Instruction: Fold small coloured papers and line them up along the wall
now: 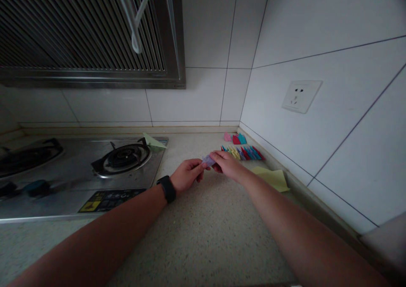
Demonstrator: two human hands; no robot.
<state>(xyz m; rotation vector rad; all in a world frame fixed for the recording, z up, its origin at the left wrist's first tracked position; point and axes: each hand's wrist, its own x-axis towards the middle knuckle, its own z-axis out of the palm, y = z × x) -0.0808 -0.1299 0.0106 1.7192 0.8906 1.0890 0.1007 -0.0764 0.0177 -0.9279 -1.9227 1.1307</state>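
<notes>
Between my two hands is a small piece of folded purple paper (pixel 208 160), held above the speckled countertop (pixel 203 228). My left hand (pixel 187 175), with a black watch on the wrist, pinches its left side. The fingers of my right hand (pixel 227 164) grip its upper right side and partly cover it. Just beyond my right hand stands a row of small folded paper pieces (pixel 249 153) in yellow, purple, blue and red. Farther back, near the corner, lie a pink folded piece (pixel 227 137) and a red one (pixel 236 140) beside a teal one (pixel 242 138).
A yellow-green paper sheet (pixel 274 178) lies right of my right forearm. To the left is a gas stove (pixel 127 185), with a pale green paper (pixel 154 141) on its back right corner. A range hood (pixel 95 77) hangs above. The right wall has a socket (pixel 302 96).
</notes>
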